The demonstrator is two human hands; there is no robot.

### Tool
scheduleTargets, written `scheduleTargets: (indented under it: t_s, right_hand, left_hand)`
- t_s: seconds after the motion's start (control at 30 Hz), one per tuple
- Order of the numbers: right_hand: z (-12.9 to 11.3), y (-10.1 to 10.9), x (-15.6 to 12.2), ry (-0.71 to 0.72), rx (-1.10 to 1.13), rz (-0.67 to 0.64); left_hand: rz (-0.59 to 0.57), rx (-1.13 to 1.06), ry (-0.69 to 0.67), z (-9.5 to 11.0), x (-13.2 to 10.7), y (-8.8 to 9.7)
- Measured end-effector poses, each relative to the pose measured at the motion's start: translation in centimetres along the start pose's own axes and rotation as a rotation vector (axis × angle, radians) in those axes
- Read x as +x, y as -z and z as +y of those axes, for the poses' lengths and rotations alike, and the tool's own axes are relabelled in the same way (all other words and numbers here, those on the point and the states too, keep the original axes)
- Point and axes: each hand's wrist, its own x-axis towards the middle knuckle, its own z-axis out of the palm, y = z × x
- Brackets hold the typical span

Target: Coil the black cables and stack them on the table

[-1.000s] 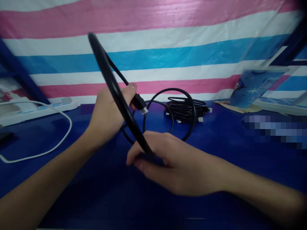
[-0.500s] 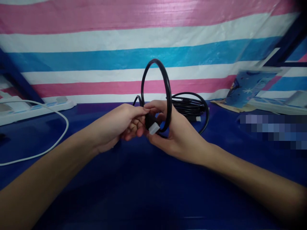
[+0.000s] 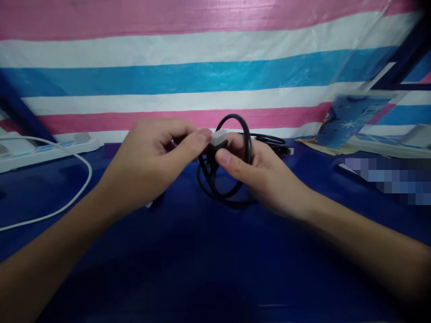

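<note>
A black cable (image 3: 249,148) with a white-tipped plug (image 3: 219,137) is held up over the blue table, its loop hanging around my right fingers. My right hand (image 3: 269,172) pinches the plug's black body between thumb and fingers, the pale tip pointing up. My left hand (image 3: 151,159) is closed, thumb against forefinger, at the left side of the plug where the cable passes. Exactly what lies under its fingertips is partly hidden. Behind my right hand lies a coiled black cable (image 3: 269,140) with a plug end (image 3: 288,151).
A white power strip (image 3: 67,151) and a white cord (image 3: 88,175) are on the left. At the right stand a blue packet (image 3: 352,121) and another white strip (image 3: 377,146). A striped sheet (image 3: 202,76) hangs behind the blue table (image 3: 215,260).
The plug has turned from pointing down toward me to pointing up. My left hand has rolled over, its back now facing me, and the cable loop has dropped lower.
</note>
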Motion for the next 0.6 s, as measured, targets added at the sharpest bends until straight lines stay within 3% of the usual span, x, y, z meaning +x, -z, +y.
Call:
scheduleTargets:
  t_s: [0.07,0.2,0.33,0.43,0.53,0.6]
  right_hand:
    - [0.1,0.0,0.0,-0.034,0.056,-0.005]
    - [0.3,-0.2,0.0,-0.076,0.152,0.022]
    - [-0.5,0.1,0.5,-0.015,0.239,0.251]
    - [-1.8,0.8,0.9,-0.003,0.295,0.389]
    - [-2.6,1.3,0.9,-0.055,0.372,0.357]
    - [-2.7,1.4,0.8,-0.077,0.389,0.262]
  left_hand:
    - [-0.013,-0.041,-0.144,-0.4,-0.3,-0.3]
    - [-0.066,0.012,-0.182,-1.7,-0.6,-0.5]
    - [-0.125,0.368,-0.239,-2.5,-0.4,-0.5]
    - [-0.304,0.552,-0.209,-2.6,-0.3,-0.6]
    - [-0.432,0.593,-0.149,-2.4,-0.3,-0.5]
    - [-0.357,0.601,-0.125,-2.3,-0.3,-0.4]
